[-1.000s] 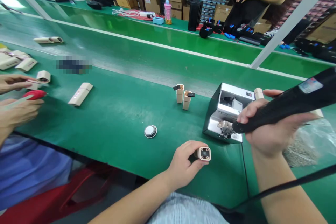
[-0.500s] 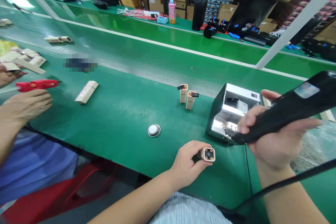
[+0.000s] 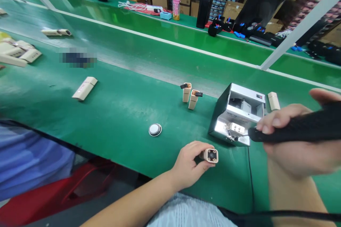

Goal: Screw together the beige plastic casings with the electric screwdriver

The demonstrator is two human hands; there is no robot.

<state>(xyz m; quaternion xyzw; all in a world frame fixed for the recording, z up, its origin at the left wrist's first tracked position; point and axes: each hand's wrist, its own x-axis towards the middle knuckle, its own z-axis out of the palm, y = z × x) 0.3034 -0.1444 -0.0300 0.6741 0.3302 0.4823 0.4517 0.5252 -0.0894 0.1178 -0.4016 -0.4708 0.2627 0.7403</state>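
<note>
Left hand (image 3: 189,163) was closed round beige casing (image 3: 212,155) at near side of desk (image 3: 119,113); end face, showing four coppery corner fittings, pointed toward camera. Right hand (image 3: 301,154) gripped black handheld tool (image 3: 301,125), tip close to front of silver-and-black machine (image 3: 243,117); contact could not be told. Two other casings (image 3: 187,95) stood upright left of machine, black pieces (image 3: 198,94) at tops. Round white-topped disc (image 3: 155,129) lay on desk, apart from both hands.
</note>
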